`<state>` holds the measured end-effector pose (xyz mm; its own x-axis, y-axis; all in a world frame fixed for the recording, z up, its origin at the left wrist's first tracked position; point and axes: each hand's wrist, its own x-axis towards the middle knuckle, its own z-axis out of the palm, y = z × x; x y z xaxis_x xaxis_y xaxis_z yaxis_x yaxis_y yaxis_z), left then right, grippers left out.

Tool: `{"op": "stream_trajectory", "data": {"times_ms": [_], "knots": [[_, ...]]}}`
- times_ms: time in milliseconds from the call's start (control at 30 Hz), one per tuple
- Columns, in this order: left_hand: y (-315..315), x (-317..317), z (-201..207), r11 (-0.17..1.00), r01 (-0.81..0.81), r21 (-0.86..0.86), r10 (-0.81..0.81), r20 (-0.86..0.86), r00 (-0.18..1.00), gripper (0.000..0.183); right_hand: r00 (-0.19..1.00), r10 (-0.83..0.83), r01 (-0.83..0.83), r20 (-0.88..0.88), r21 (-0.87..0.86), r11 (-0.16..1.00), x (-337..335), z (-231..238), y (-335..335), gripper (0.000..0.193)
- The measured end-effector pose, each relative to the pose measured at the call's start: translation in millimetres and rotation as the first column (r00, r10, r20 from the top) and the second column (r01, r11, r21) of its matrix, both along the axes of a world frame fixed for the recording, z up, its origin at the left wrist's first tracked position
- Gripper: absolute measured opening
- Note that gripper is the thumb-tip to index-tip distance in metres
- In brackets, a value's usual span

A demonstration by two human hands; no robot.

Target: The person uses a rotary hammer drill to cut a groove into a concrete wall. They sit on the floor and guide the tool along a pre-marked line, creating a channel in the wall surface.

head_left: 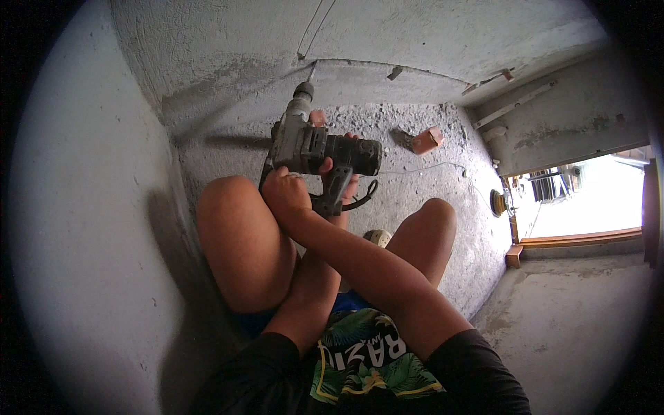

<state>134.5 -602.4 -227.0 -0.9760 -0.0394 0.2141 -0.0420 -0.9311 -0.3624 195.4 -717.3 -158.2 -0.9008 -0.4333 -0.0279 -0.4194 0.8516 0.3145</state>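
A dusty rotary hammer drill point(294, 135) is held up in front of my knees, its long bit point(314, 71) pointing away to the wall. The bit's tip meets the wall at a grooved line, or nearly so; contact is hard to tell. My forearms cross, the right one over the left. My right hand point(287, 194) is closed around the dark side handle on the drill's left. Reaching under it, my left hand point(351, 187) wraps the rear handle, with part of its fingers hidden behind the grip. A black cord point(365, 199) leaves the handle's base.
Rubble litters the concrete floor point(477, 259) along the wall point(387, 45). A reddish-brown block point(427, 140) lies right of the drill. Farther right are a yellowish roll point(496, 203), a thin pale line point(429, 167) and a bright doorway point(588, 200). A plastered wall point(90, 207) stands close at left.
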Motion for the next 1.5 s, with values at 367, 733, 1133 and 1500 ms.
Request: {"op": "stream_trajectory", "data": {"times_ms": [367,733,1133,1500], "knots": [[6.6,-1.1,5.1,0.994,0.021,0.106,-0.012,-0.079,0.997,0.071,0.999,0.006,-0.007,-0.033,-0.037,0.999,0.1,5.9,5.3,0.014],[-4.0,-8.6,4.1,0.979,0.036,0.201,-0.025,-0.054,0.998,0.069,0.999,0.040,-0.040,0.008,-0.013,0.999,-4.4,1.5,-12.9,0.016],[-105.3,-30.0,81.2,0.987,0.157,0.042,-0.160,0.057,0.986,0.042,0.981,0.124,-0.111,0.148,-0.096,0.989,-60.7,69.7,-107.0,0.012],[-138.3,-53.5,101.1,0.942,0.274,0.195,-0.320,0.271,0.908,0.043,0.988,0.043,-0.023,0.151,-0.134,0.991,-103.9,98.0,-137.2,0.018]]}}
